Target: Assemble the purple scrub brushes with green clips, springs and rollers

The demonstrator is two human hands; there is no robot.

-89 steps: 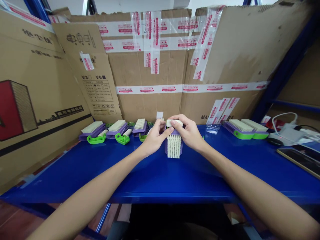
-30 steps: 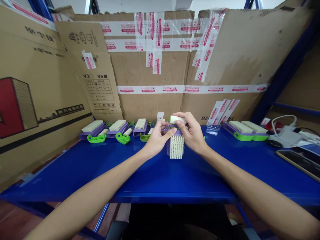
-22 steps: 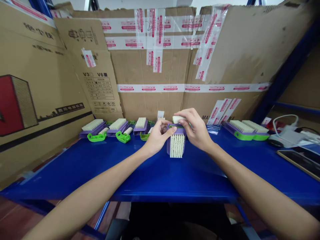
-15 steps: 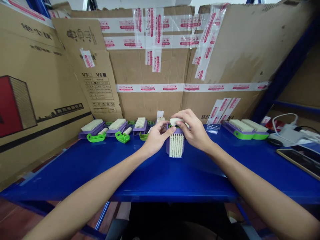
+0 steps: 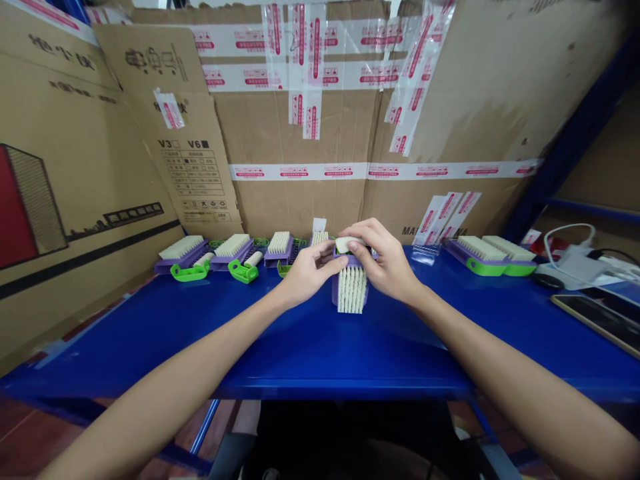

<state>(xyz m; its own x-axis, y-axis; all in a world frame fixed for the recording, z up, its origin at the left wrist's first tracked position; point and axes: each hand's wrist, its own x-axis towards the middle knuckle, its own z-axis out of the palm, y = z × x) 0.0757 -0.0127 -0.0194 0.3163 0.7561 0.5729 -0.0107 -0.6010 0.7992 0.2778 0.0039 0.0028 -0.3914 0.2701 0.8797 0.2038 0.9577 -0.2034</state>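
A purple brush (image 5: 351, 290) with cream bristles facing me is held between both hands, above the middle of the blue table. My left hand (image 5: 311, 272) is closed on the brush's left side, thumb against its purple upper edge. My right hand (image 5: 383, 257) pinches a white, rounded piece (image 5: 347, 244) against the top of the brush, where a bit of green shows. The fingertips behind the brush are hidden. Just behind my left hand stands another cream-bristled brush (image 5: 320, 237), partly covered.
Along the back left lie several purple brushes (image 5: 233, 247) with green handle parts (image 5: 243, 271) and white rollers. Two finished-looking brushes (image 5: 480, 250) sit at the back right, beside a white charger with cables (image 5: 575, 263) and a phone (image 5: 597, 320). Taped cardboard (image 5: 300, 200) walls the back of the blue table (image 5: 350, 360).
The white piece has tilted and shifted slightly left and down onto the brush's top. Both hands keep nearly the same place; the view has tipped slightly.
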